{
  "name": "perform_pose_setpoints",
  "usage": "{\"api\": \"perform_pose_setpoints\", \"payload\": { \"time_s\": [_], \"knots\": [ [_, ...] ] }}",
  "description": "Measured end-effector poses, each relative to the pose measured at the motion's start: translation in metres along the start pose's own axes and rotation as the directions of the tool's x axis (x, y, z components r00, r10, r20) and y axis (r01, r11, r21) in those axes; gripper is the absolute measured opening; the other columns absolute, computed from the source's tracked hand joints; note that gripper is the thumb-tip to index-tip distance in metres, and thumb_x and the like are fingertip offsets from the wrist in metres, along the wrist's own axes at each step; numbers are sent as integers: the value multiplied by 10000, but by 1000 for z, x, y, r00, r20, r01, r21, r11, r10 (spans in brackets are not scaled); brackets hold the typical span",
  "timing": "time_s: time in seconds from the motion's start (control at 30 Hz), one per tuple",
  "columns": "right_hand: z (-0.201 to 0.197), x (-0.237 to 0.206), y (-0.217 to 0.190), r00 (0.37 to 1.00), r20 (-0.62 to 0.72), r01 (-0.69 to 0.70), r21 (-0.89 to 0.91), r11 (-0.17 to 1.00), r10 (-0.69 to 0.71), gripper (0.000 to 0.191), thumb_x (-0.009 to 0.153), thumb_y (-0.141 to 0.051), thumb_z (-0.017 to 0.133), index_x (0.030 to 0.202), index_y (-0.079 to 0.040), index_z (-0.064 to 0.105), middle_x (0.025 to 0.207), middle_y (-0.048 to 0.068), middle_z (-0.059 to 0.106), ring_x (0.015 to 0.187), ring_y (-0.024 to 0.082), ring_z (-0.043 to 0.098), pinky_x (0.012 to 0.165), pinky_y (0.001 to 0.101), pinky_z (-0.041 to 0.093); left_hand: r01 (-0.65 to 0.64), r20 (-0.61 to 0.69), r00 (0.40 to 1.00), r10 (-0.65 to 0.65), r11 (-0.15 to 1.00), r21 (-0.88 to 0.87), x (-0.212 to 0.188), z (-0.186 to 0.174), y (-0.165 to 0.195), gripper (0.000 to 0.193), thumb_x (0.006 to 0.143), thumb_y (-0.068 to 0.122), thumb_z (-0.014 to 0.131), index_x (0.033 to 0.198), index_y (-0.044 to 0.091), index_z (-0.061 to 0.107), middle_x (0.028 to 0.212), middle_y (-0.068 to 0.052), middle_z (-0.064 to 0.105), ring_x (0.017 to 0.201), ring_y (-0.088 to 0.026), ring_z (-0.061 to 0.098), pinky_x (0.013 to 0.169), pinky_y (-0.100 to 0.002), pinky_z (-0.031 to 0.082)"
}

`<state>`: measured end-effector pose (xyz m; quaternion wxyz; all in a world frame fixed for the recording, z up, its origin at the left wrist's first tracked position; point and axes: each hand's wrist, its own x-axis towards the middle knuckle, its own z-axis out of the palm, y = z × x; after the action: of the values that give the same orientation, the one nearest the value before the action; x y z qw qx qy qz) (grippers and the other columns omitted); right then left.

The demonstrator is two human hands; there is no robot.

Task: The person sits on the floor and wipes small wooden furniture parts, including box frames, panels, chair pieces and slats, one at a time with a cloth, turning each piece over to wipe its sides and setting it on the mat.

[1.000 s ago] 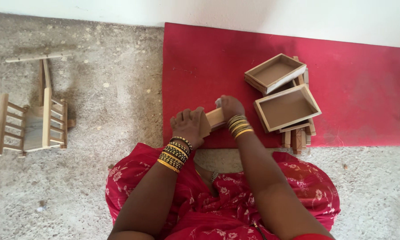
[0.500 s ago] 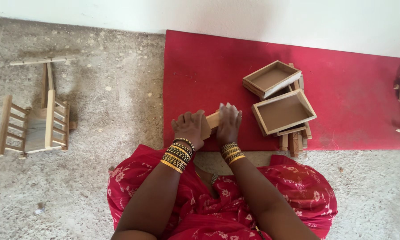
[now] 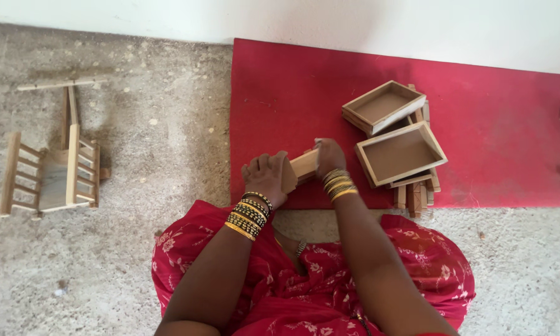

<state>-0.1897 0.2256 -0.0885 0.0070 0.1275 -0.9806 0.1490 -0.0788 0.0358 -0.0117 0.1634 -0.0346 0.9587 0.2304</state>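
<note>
A small wood piece (image 3: 300, 168) is held tight at both ends, the left hand (image 3: 266, 178) shut on one end and the right hand (image 3: 328, 157) shut on the other, over the red mat (image 3: 280, 93). Two trays (image 3: 399, 154) are stacked on sticks just beside the right hand. A little wooden frame (image 3: 50, 174) is seen far off on the floor (image 3: 155, 124).

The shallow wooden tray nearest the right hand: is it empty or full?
Empty. The shallow wooden tray shows only its bare brown bottom inside the pale rim.
</note>
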Motion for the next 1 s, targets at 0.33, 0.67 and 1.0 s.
{"api": "perform_pose_setpoints", "payload": {
  "time_s": [0.33,0.67,1.0],
  "knots": [
    [10,-54,-45,933,-259,207,-181,962,-249,401,940,-170,544,1314,-37,595,1272,185,620,1301,361,558,1109,575,403,9,29,1000,-11,999,42,5,3,2,1053,712,171,844,1535,325,206,1474,-146,327,1433,-386,292,1201,-695,154],
    [1,-15,-26,977,-190,96,-24,995,-98,315,863,-321,602,1047,-97,725,1060,136,721,1065,338,657,992,501,477,-18,-33,999,18,1000,10,5,8,-4,1035,706,232,839,1522,337,211,1466,-150,334,1437,-403,285,1190,-678,171],
    [-5,-46,-14,897,4,-309,718,624,441,528,1083,-427,357,1345,-23,572,1148,215,708,1014,315,712,871,427,565,2,18,1000,-3,1000,28,13,4,-1,1079,684,295,883,1517,334,198,1477,-148,307,1440,-410,255,1183,-678,157]
  ]
}}
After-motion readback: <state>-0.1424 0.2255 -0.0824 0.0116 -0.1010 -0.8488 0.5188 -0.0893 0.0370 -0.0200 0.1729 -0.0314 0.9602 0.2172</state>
